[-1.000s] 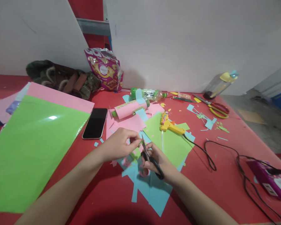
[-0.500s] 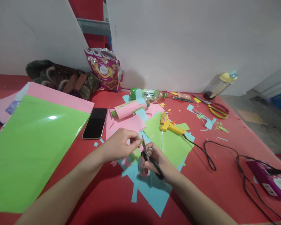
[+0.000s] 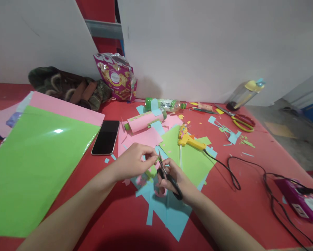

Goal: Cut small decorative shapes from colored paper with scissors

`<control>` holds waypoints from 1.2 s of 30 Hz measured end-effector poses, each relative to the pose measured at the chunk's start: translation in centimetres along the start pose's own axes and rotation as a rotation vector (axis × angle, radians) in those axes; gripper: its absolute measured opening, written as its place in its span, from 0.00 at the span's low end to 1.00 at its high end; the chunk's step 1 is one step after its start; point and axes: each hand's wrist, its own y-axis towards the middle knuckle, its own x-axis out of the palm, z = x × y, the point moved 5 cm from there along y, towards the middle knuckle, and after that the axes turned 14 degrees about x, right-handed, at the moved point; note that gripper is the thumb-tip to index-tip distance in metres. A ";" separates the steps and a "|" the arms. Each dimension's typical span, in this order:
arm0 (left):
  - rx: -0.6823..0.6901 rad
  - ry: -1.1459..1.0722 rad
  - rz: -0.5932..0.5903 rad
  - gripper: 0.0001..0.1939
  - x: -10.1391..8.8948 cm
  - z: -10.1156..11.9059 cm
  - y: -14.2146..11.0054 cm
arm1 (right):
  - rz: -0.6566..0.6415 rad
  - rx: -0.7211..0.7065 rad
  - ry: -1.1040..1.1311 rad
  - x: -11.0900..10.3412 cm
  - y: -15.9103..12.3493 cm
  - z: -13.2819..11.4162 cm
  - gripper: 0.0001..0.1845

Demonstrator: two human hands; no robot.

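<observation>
My right hand (image 3: 173, 174) grips black-handled scissors (image 3: 175, 188), their blades pointing up and away from me. Thumb and forefinger of my left hand (image 3: 137, 159) pinch a tiny green paper piece (image 3: 157, 158) right beside the blade tips. Whether the blades touch the paper I cannot tell. Below the hands lie a light blue paper sheet (image 3: 178, 223) and small pink and green scraps, partly hidden by my fingers. A yellow glue gun (image 3: 191, 141) rests on a green sheet (image 3: 198, 167) beyond my right hand.
To the left are a phone (image 3: 106, 137) and a large green sheet pack (image 3: 41, 167). Behind lie a pink-wrapped bottle (image 3: 146, 122), a green bottle (image 3: 165, 104) and a snack bag (image 3: 117, 78). Larger scissors (image 3: 242, 122), a clear bottle (image 3: 243, 94) and a purple power strip (image 3: 299, 200) with cables occupy the right.
</observation>
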 end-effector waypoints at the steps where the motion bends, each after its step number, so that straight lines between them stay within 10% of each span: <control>1: -0.002 -0.003 0.000 0.12 0.0 0.0 0.0 | -0.002 -0.001 0.004 0.0 0.0 0.0 0.22; 36: -0.092 -0.274 0.322 0.11 2.2 0.2 -0.1 | 0.083 -0.097 0.056 -0.8 0.0 -0.1 0.23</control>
